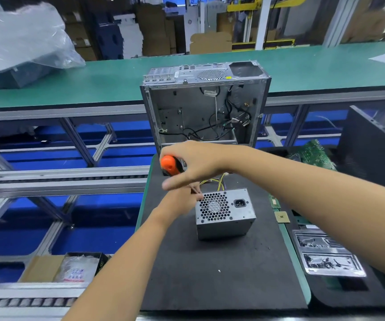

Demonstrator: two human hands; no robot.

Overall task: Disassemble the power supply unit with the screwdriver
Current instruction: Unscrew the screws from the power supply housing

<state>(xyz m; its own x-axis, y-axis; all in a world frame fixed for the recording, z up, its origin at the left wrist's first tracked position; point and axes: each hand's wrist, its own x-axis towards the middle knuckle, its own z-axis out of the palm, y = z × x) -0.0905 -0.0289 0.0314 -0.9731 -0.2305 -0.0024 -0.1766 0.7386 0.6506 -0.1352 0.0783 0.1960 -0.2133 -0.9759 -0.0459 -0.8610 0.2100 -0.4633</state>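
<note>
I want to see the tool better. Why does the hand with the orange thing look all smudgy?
Head view: the right hand gripping the orange screwdriver is motion-blurred, fingertips smeared; the power supply unit stays sharp; the wide lens bends the green bench edges.

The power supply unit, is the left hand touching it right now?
Touching, as far as the head view shows: the left hand lies against the upper left corner of the power supply unit, with no gap visible, beside the screwdriver shaft held by the right hand.

Bright, even light (edges warped, background blurred).
</note>
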